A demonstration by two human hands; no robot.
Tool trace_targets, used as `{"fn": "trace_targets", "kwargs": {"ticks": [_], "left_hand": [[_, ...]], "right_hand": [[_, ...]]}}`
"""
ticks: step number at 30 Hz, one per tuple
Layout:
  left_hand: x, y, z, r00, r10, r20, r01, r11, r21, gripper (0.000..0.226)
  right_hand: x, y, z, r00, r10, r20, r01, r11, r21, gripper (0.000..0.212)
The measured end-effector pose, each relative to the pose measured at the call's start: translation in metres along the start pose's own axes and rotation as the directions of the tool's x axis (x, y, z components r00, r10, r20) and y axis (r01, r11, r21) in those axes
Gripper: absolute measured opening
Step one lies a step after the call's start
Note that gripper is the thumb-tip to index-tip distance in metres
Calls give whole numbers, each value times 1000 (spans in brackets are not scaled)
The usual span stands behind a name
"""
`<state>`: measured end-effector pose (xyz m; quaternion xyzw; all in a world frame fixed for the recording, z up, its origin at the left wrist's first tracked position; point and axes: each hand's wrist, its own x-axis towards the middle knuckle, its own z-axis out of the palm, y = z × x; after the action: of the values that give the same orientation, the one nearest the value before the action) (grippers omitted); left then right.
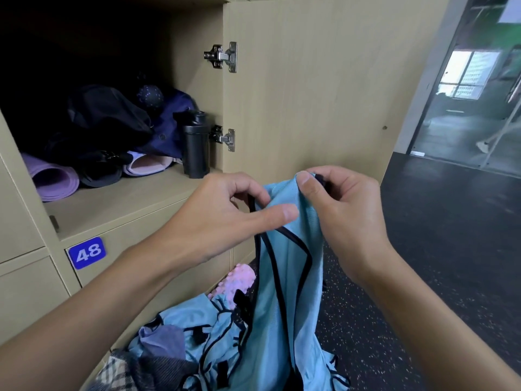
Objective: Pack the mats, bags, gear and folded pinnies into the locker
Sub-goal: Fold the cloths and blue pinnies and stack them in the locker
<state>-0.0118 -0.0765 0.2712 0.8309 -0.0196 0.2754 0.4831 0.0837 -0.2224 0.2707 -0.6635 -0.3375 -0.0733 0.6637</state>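
A light-blue pinny (290, 277) hangs in front of the open locker (127, 210), held by both hands. The right hand (346, 210) has its grip closed on the top edge, thumb against fingers, and the left hand (225, 218) pinches the black trim beside it. Inside the locker lie purple mats (53, 179), dark bags (112, 122) and a black bottle (195, 145).

Thin light-blue mesh cloth pinny (293, 249) with dark binding, pale matt woodgrain locker (310, 94), shiny metal hinges (222, 56), matt black plastic bottle (195, 145), speckled rubbery floor (423, 277)
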Motion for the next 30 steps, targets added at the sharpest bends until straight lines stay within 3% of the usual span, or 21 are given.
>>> {"fn": "trace_targets", "kwargs": {"ticks": [4, 9, 13, 17, 21, 25, 28, 30], "left_hand": [[4, -2, 3, 995, 0, -102, 7, 998, 69, 24], [13, 9, -11, 967, 19, -253, -37, 997, -65, 6], [19, 19, -22, 938, -6, -347, -75, 973, -220, 11], [16, 20, -23, 934, -24, -357, -63, 971, -229, 13], [17, 20, -30, 929, 24, -368, -84, 986, -147, 32], [18, 30, -36, 911, 116, -396, -152, 987, -60, 36], [20, 33, -38, 889, 29, -457, -109, 983, -150, 33], [15, 29, -33, 910, -127, -394, 6, 955, -295, 38]], "right_hand": [[2, -4, 2, 1000, -11, -7, 11, 1000, -12, 9], [6, -14, -3, 997, -61, 54, 60, 998, 15, 13], [5, -22, -4, 987, -52, 149, 41, 996, 74, 13], [-2, -16, 2, 958, 25, 285, -56, 993, 104, 15], [2, -19, 5, 971, 15, 237, -40, 994, 100, 17], [16, -35, 9, 982, -54, 181, 42, 997, 72, 15], [23, -44, 18, 986, -89, 138, 78, 993, 84, 20], [25, -47, 24, 987, -100, 124, 90, 992, 83, 22]]}}
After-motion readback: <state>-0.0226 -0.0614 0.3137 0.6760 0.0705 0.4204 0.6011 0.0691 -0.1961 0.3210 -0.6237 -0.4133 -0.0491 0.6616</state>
